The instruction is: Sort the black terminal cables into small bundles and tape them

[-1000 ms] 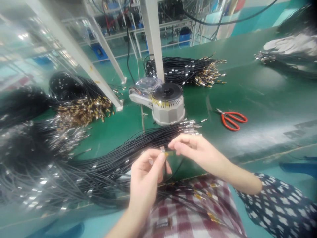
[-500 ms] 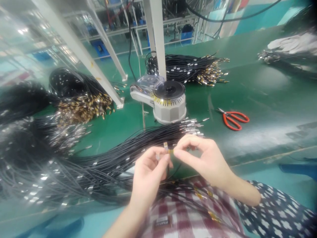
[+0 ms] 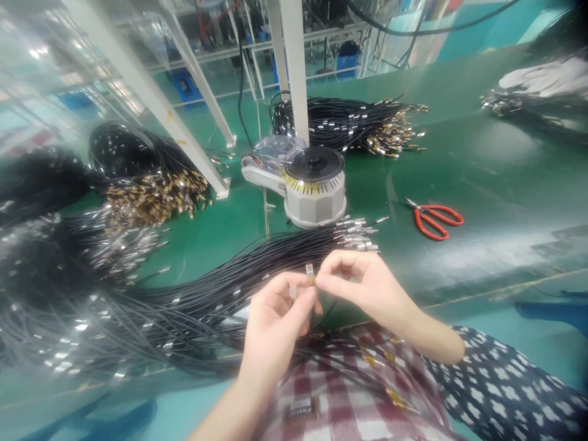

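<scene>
While the left hand (image 3: 275,318) pinches the small wire terminal (image 3: 310,274) from below with thumb and forefinger, the right hand (image 3: 367,288) closes its fingertips on the terminal's other side, holding it just above the near edge of the green table (image 3: 482,177). A long bundle of black cables (image 3: 206,297) runs under and behind both hands. Just beyond it stands a grey tape dispenser (image 3: 315,187), red scissors (image 3: 434,219) lie well apart to the right, and a gold-tipped cable heap (image 3: 154,196) sits at the left.
</scene>
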Available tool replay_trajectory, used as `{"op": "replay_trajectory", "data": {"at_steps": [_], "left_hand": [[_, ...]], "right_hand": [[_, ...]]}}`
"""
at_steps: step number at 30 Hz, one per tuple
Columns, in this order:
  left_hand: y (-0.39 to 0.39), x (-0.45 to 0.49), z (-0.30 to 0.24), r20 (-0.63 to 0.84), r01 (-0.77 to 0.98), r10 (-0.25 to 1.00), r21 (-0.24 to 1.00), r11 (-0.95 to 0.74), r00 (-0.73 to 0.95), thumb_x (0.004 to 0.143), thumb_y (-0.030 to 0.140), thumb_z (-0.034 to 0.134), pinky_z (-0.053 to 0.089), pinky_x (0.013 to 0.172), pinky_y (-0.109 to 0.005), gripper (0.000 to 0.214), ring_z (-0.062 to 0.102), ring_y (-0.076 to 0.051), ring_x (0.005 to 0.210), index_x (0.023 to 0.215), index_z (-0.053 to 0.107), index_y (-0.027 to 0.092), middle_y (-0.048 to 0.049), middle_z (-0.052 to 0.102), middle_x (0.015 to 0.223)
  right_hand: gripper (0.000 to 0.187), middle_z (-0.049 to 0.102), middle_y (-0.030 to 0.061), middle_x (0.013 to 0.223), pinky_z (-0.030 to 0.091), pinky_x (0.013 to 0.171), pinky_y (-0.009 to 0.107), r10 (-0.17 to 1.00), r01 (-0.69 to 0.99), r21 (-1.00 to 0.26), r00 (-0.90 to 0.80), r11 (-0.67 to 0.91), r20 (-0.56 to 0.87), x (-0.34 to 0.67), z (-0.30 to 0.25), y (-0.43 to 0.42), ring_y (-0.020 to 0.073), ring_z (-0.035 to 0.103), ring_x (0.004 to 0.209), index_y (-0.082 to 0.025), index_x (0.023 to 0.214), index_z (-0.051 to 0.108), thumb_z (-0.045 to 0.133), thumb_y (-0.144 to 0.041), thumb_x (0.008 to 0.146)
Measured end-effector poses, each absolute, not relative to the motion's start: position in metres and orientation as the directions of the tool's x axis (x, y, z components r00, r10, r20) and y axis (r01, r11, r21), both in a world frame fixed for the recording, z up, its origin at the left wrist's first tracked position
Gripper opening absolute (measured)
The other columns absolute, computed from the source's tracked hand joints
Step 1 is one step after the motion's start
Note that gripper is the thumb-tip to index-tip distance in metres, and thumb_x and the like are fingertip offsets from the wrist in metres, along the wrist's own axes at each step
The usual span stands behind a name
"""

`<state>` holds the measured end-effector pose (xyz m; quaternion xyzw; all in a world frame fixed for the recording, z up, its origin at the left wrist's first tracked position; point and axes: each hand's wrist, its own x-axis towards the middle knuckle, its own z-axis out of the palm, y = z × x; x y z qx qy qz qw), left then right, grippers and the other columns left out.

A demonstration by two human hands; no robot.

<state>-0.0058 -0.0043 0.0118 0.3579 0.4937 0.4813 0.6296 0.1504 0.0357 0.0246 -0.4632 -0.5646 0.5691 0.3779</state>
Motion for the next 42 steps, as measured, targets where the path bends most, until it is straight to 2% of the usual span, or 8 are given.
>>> {"op": "replay_trajectory", "data": {"at_steps": [15, 20, 26, 32, 35, 38, 42], "left_hand": [[-0.005, -0.004, 0.014, -0.280, -0.238, 0.959, 0.929, 0.283, 0.048, 0.080, 0.030, 0.071, 0.024, 0.041, -0.016, 0.018, 0.033, -0.002, 0.041, 0.087, 0.062, 0.016, 0.0010, 0.061, 0.058], [0.000, -0.001, 0.015, -0.278, -0.245, 0.959, 0.928, 0.280, 0.044, 0.082, 0.035, 0.069, 0.020, 0.039, -0.016, 0.021, 0.028, -0.002, 0.039, 0.077, 0.059, 0.017, 0.0023, 0.057, 0.054], [0.000, -0.003, 0.015, -0.287, -0.308, 0.955, 0.905, 0.294, 0.067, 0.085, 0.035, 0.064, 0.015, 0.038, -0.015, 0.022, 0.023, -0.001, 0.039, 0.077, 0.060, 0.015, 0.0012, 0.057, 0.053], [0.002, -0.005, 0.022, -0.354, -0.268, 0.934, 0.897, 0.352, 0.041, 0.068, 0.028, 0.081, 0.019, 0.039, -0.014, 0.029, 0.034, -0.003, 0.041, 0.077, 0.056, 0.017, 0.0046, 0.054, 0.051], [0.004, -0.006, 0.021, -0.378, -0.291, 0.924, 0.879, 0.378, 0.058, 0.069, 0.027, 0.080, 0.017, 0.039, -0.015, 0.027, 0.029, -0.001, 0.039, 0.072, 0.056, 0.015, 0.0040, 0.056, 0.051], [0.004, -0.006, 0.017, -0.362, -0.331, 0.930, 0.872, 0.361, 0.064, 0.073, 0.026, 0.077, 0.016, 0.040, -0.017, 0.022, 0.027, -0.001, 0.039, 0.073, 0.059, 0.014, 0.0010, 0.061, 0.056], [0.001, -0.005, 0.012, -0.315, -0.336, 0.948, 0.889, 0.310, 0.040, 0.078, 0.026, 0.072, 0.020, 0.042, -0.019, 0.017, 0.029, -0.002, 0.041, 0.075, 0.061, 0.013, -0.0027, 0.067, 0.061]], "right_hand": [[0.014, 0.064, 0.0016, 0.069, 0.044, 0.070, 0.032, 0.960, 0.077, -0.995, -0.269, -0.064, -0.083, 0.146, 0.023, 0.034, 0.0160, 0.057, 0.069, -0.017, 0.067, 0.062, 0.065, -0.026, 0.077], [0.012, 0.064, 0.0001, 0.068, 0.045, 0.068, 0.030, 0.972, 0.104, -0.994, -0.231, -0.024, -0.048, 0.144, 0.022, 0.032, 0.0149, 0.058, 0.067, -0.018, 0.068, 0.061, 0.065, -0.023, 0.078], [0.012, 0.067, 0.0006, 0.070, 0.047, 0.070, 0.029, 0.966, 0.081, -0.997, -0.258, -0.013, -0.034, 0.149, 0.024, 0.033, 0.0151, 0.060, 0.070, -0.017, 0.069, 0.064, 0.066, -0.025, 0.079], [0.008, 0.070, 0.0012, 0.076, 0.049, 0.076, 0.030, 0.959, 0.092, -0.996, -0.283, 0.023, -0.004, 0.152, 0.023, 0.033, 0.0161, 0.063, 0.076, -0.017, 0.075, 0.067, 0.065, -0.022, 0.081], [0.009, 0.071, 0.0013, 0.076, 0.050, 0.075, 0.030, 0.966, 0.101, -0.995, -0.257, 0.027, 0.001, 0.150, 0.023, 0.032, 0.0162, 0.064, 0.075, -0.018, 0.073, 0.068, 0.066, -0.023, 0.080], [0.011, 0.070, 0.0008, 0.071, 0.050, 0.073, 0.029, 0.965, 0.063, -0.998, -0.263, -0.006, -0.023, 0.148, 0.025, 0.033, 0.0157, 0.063, 0.072, -0.017, 0.070, 0.068, 0.067, -0.023, 0.079], [0.017, 0.064, -0.0007, 0.061, 0.049, 0.069, 0.030, 0.941, -0.069, -0.992, -0.329, -0.108, -0.080, 0.146, 0.026, 0.036, 0.0146, 0.060, 0.065, -0.017, 0.068, 0.066, 0.069, -0.029, 0.080]]}}
